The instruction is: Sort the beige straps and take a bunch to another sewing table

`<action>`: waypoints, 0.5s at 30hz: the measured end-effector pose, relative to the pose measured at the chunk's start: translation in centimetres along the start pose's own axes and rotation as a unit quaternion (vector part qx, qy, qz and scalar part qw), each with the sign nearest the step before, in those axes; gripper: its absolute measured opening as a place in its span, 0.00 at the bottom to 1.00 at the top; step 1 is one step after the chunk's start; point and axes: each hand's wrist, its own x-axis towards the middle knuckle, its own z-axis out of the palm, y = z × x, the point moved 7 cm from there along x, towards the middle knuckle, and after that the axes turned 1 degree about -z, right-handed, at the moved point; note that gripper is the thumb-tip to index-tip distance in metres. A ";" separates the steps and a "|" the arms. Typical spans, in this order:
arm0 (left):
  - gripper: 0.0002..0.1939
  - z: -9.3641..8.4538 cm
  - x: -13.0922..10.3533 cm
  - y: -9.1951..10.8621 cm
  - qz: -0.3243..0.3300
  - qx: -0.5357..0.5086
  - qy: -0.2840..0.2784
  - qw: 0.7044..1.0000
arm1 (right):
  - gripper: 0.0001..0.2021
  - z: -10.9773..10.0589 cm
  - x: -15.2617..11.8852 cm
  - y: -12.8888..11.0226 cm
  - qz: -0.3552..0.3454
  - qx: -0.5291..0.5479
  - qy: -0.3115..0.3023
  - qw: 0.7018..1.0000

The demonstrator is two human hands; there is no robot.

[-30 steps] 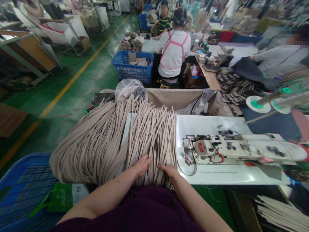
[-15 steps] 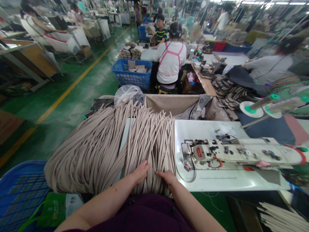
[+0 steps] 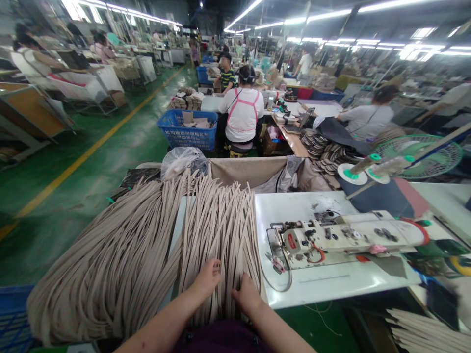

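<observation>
Many long beige strips (image 3: 221,225) lie side by side over the left part of the white sewing table, and a larger bundle (image 3: 110,245) hangs over its left end. My left hand (image 3: 209,275) rests on the middle strips, its fingers loosely curved and slightly apart. Close to its right, my right hand (image 3: 247,294) touches the same strips, thumb and fingers spread; some fingertips are hidden. Neither hand visibly grips a strip. The strips run lengthwise away from me, their loose ends at the far edge.
Right of the strips stands a sewing machine (image 3: 331,238) on the white table (image 3: 279,206), with small scissors (image 3: 275,264) beside it. Thread cones (image 3: 362,166) rise behind. A fabric-lined bin (image 3: 246,171) and clear plastic bag (image 3: 184,162) lie beyond; a person (image 3: 243,110) sits farther off.
The view has tilted up and shifted, so the ceiling lights and a green fan now show. Both hands remain on the strips, with the right thumb and fingers now more spread.
</observation>
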 end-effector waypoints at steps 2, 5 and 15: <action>0.17 -3.1 0.7 0.1 0.017 0.045 0.050 0.998 | 0.28 -0.6 -0.3 -0.4 -0.005 -0.028 -0.002 1.000; 0.17 -9.0 1.6 -0.3 0.022 0.119 0.139 0.983 | 0.28 -2.0 -0.7 -0.4 -0.014 -0.054 0.008 0.998; 0.37 -18.4 2.4 -6.5 -0.083 0.235 0.222 0.943 | 0.22 -5.5 -2.9 6.5 0.087 -0.074 0.049 0.992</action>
